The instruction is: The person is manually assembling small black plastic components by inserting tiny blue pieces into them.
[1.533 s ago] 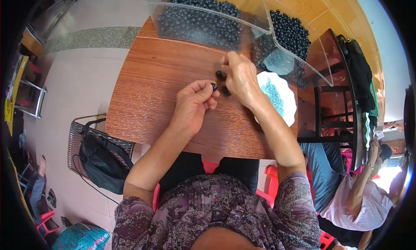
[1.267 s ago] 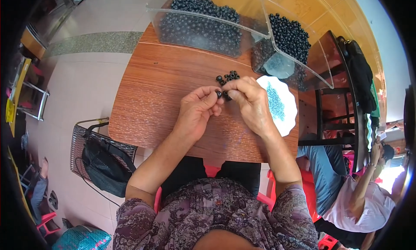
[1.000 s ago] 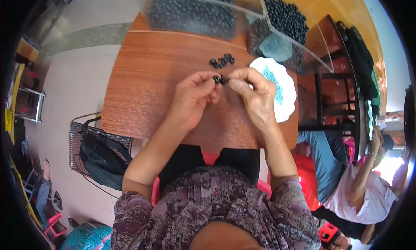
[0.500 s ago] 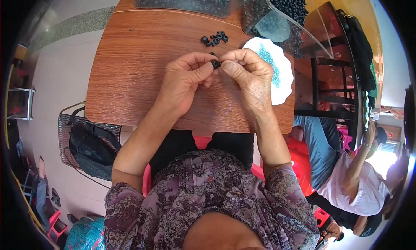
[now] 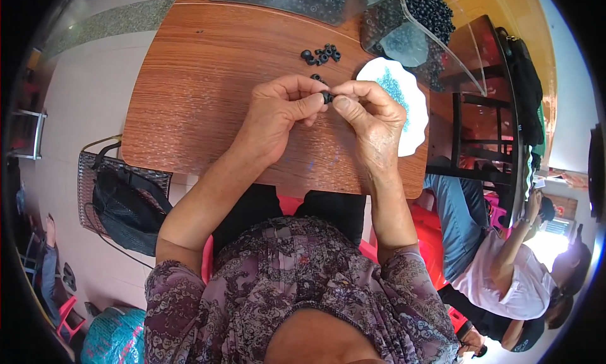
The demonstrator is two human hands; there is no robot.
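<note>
My left hand (image 5: 275, 115) and my right hand (image 5: 372, 118) meet above the wooden table (image 5: 202, 99), fingertips pinched together on one small black ring-shaped part (image 5: 327, 97). Both thumbs and forefingers press on it. Just beyond my fingers lies a small pile of loose black parts (image 5: 320, 53) on the table. A white plate (image 5: 410, 105) with tiny teal pieces sits right beside my right hand.
Two clear plastic bins (image 5: 435, 23) filled with black parts stand at the table's far edge. A wire basket with a dark bag (image 5: 123, 203) sits on the floor at left. Another person in a white shirt (image 5: 517, 282) sits at right by a dark chair frame (image 5: 483, 111).
My right hand came back from the loose pile with a black part and joined my left hand. Both hands drew nearer to me, and the view tilted down.
</note>
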